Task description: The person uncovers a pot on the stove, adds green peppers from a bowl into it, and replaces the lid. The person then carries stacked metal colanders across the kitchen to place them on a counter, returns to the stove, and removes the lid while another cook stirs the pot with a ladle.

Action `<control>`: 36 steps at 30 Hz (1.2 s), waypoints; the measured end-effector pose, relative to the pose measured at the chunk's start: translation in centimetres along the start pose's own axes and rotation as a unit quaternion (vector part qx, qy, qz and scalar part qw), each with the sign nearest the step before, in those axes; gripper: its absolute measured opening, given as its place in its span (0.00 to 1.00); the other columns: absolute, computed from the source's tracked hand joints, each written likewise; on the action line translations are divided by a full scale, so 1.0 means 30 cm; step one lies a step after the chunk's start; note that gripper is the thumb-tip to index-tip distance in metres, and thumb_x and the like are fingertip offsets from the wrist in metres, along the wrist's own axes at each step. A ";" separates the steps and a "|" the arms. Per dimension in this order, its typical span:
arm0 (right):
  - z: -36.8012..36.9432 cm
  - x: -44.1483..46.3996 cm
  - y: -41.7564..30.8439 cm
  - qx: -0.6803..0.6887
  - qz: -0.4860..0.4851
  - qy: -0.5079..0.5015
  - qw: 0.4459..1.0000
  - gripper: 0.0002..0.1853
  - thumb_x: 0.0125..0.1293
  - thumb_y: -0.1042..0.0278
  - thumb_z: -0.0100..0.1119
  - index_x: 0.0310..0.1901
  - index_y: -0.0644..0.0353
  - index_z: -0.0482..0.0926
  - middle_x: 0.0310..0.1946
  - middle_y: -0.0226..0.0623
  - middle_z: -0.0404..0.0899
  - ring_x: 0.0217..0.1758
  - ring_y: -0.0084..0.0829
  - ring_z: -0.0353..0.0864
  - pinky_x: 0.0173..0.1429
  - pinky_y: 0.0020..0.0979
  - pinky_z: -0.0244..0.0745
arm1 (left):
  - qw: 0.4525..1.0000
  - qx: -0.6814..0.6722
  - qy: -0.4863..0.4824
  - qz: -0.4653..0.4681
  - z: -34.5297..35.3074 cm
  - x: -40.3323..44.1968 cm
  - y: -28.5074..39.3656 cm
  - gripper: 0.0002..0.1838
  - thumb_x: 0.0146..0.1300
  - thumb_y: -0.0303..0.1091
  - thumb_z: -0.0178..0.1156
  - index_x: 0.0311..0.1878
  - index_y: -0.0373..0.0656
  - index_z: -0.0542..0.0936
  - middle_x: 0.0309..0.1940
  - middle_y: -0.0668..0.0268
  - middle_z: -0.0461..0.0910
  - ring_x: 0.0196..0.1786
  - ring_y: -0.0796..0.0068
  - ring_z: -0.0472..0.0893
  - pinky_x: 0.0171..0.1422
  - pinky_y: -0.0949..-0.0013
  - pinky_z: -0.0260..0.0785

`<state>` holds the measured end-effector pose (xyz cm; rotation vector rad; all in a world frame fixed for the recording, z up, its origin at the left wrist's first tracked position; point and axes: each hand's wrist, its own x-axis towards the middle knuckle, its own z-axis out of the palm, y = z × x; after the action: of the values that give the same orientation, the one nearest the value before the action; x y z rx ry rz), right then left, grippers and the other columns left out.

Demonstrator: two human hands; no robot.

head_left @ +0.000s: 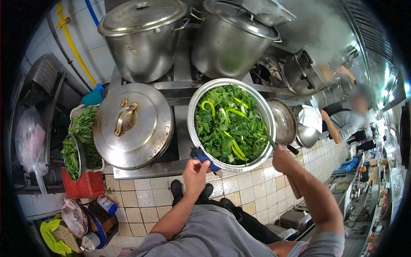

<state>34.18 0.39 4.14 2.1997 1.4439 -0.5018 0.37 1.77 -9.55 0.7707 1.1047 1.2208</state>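
A wide metal pot [193, 141] full of chopped leafy greens [222, 124] with several long green peppers [236, 112] on top stands at the centre. My left hand [196, 173] pinches a dark blue cloth [201, 157] against the pot's lower left rim. My right hand [282, 159] is closed round the handle of a long utensil [270, 138], beside the pot's right rim. The utensil's far end reaches over the rim into the greens, where its tip is hidden.
Two tall lidded pots [143, 51] [227, 47] stand behind. A large lid [145, 141] lies to the left, near a crate of greens [87, 122]. A frying pan [281, 118] and a wok [307, 135] are at the right. Another person [342, 118] stands further right, near steam.
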 end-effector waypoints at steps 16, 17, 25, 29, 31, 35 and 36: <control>-0.044 0.256 0.195 0.572 0.082 -0.457 0.676 0.08 0.69 0.67 0.58 0.33 0.61 0.74 0.21 0.31 0.69 0.19 0.28 0.70 0.20 0.36 0.68 | 0.994 0.061 0.083 0.026 0.047 0.022 -0.003 0.10 0.62 0.24 0.72 0.36 0.33 0.78 0.28 0.67 0.83 0.30 0.84 0.79 0.34 0.76 0.73; -0.040 0.219 0.190 0.551 -0.002 -0.442 0.708 0.07 0.70 0.67 0.56 0.35 0.59 0.74 0.21 0.29 0.68 0.19 0.26 0.69 0.20 0.35 0.65 | 0.993 0.082 0.086 0.022 0.055 0.013 0.054 0.09 0.62 0.25 0.72 0.37 0.33 0.79 0.29 0.65 0.85 0.31 0.85 0.80 0.35 0.75 0.74; -0.013 0.103 0.043 0.688 0.080 -0.469 0.548 0.01 0.76 0.72 0.47 0.44 0.53 0.68 0.17 0.16 0.57 0.13 0.13 0.55 0.15 0.21 0.52 | 0.987 0.129 0.089 0.042 0.070 0.008 0.068 0.09 0.63 0.26 0.71 0.39 0.33 0.80 0.30 0.65 0.85 0.29 0.84 0.80 0.34 0.76 0.74; -0.070 -0.025 0.091 0.704 0.077 -0.439 0.552 0.04 0.74 0.74 0.51 0.44 0.53 0.67 0.18 0.17 0.57 0.13 0.12 0.55 0.13 0.20 0.51 | 0.991 0.104 0.082 0.026 0.061 -0.001 0.064 0.09 0.65 0.26 0.70 0.40 0.32 0.80 0.31 0.63 0.85 0.30 0.81 0.82 0.36 0.75 0.77; -0.091 -0.087 0.110 0.716 0.071 -0.420 0.553 0.05 0.72 0.75 0.51 0.44 0.53 0.68 0.18 0.17 0.58 0.12 0.12 0.55 0.13 0.20 0.51 | 0.992 0.092 0.078 0.035 0.061 -0.015 0.080 0.08 0.65 0.26 0.69 0.40 0.32 0.79 0.32 0.63 0.86 0.31 0.81 0.83 0.37 0.75 0.78; -0.118 -0.195 0.130 0.724 0.058 -0.369 0.580 0.06 0.71 0.77 0.53 0.44 0.54 0.69 0.18 0.19 0.59 0.12 0.13 0.55 0.13 0.21 0.51 | 0.991 0.084 0.061 0.084 0.008 -0.087 0.124 0.08 0.66 0.25 0.68 0.41 0.33 0.79 0.33 0.62 0.86 0.33 0.80 0.84 0.38 0.73 0.80; -0.124 -0.217 0.130 0.724 0.054 -0.358 0.586 0.06 0.71 0.77 0.53 0.44 0.54 0.69 0.18 0.19 0.60 0.12 0.13 0.55 0.13 0.21 0.51 | 0.990 0.077 0.056 0.100 -0.013 -0.110 0.130 0.07 0.66 0.25 0.68 0.42 0.33 0.79 0.33 0.62 0.86 0.34 0.80 0.84 0.39 0.72 0.80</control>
<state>35.48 -3.80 11.38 2.2461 0.1888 -2.8585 -1.21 -0.62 -5.31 0.9581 1.2472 1.3711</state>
